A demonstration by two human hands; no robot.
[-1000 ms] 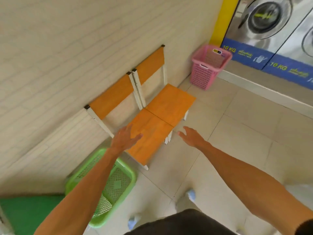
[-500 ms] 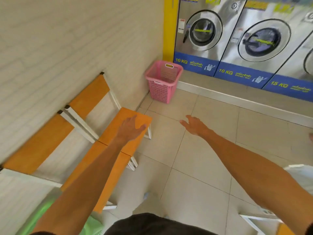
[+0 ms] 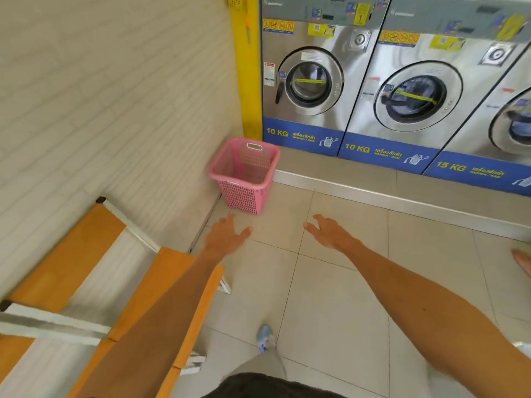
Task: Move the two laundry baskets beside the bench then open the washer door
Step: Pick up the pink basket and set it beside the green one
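A pink laundry basket (image 3: pixel 244 170) stands upright and empty on the floor in the corner, between the wall and the leftmost washer. My left hand (image 3: pixel 225 235) and my right hand (image 3: pixel 329 232) reach forward just short of it, both with fingers apart and holding nothing. The orange bench (image 3: pixel 169 282) runs along the wall at lower left, under my left forearm. The leftmost washer's round door (image 3: pixel 310 81) is closed, with a black handle on its left side. The green basket is out of view.
Two more steel washers (image 3: pixel 416 96) stand in a row to the right on a raised grey step (image 3: pixel 373 179). A yellow pillar (image 3: pixel 247 67) meets the wall. Another person's hand (image 3: pixel 523 261) shows at the right edge. My shoe (image 3: pixel 265 337) is on the tiled floor.
The view has swung from the bench and green basket toward the washers. Both hands have moved forward, closer to the pink basket. The green basket has left the view.
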